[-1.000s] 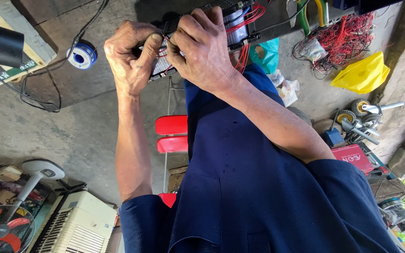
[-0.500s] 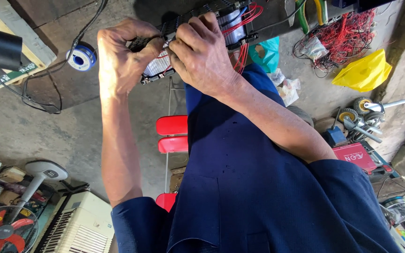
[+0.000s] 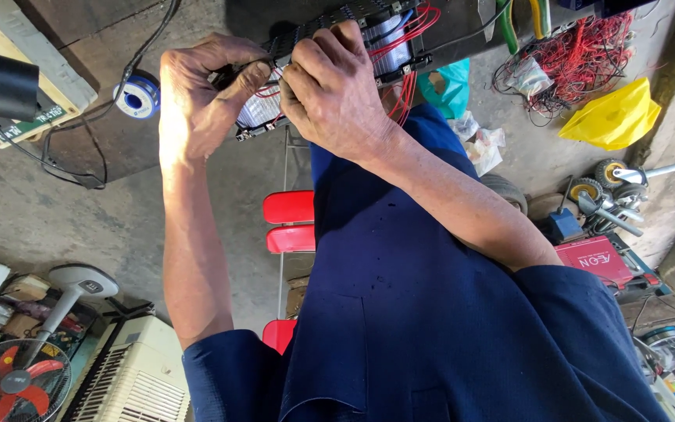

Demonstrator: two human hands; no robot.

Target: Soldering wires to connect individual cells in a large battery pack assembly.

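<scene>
Gripping the black wired module (image 3: pixel 330 59) at the bench (image 3: pixel 80 117) edge: left hand (image 3: pixel 201 98) grip closed on its end, right hand (image 3: pixel 337 90) pinching at the ribbon section beside red wires (image 3: pixel 408 31). Solder spool (image 3: pixel 138 98) lies near the left hand.

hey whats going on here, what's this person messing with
A person in a dark blue work shirt has both hands on an electrical assembly threaded with red wires. The left hand grips its end while the right hand pinches at the wiring beside it. A spool of solder lies on the bench nearby. A tangle of red wire and a yellow bag sit off to the side.
</scene>
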